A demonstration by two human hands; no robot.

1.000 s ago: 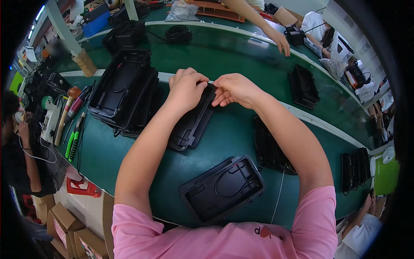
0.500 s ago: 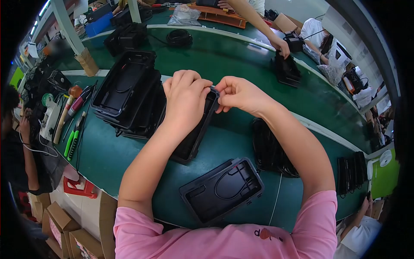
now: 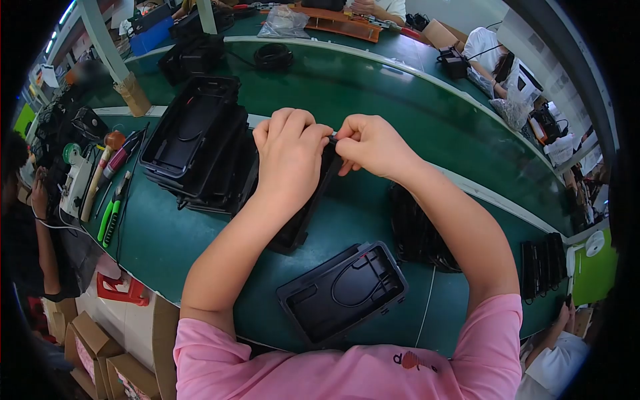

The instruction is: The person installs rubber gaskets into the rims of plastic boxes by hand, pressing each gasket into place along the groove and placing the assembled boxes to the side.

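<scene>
My left hand point(image 3: 290, 153) is curled over the far part of a black plastic case point(image 3: 291, 233), with its fingertips at the far rim. At that case's far right corner my right hand point(image 3: 372, 145) is closed in a pinch, thumb and forefinger almost touching the left fingertips. What the pinch holds is too small and covered to make out. Nearer my body lies a second open black case point(image 3: 327, 313) with a looped black cable point(image 3: 335, 283) inside. To the left of my left hand rises a stack of black cases point(image 3: 190, 133).
On the left lie green-handled pliers point(image 3: 111, 220), a hammer point(image 3: 100, 173) and other tools. Under my right forearm is a bundle of black cables point(image 3: 417, 230). Black strips point(image 3: 543, 267) sit at the right. A green conveyor belt point(image 3: 373, 93) runs beyond the table; other people are around.
My right hand has shifted slightly, its fingers curling more tightly at the case corner. Across the belt, a co-worker's reaching arm and the black case under it have gone from view.
</scene>
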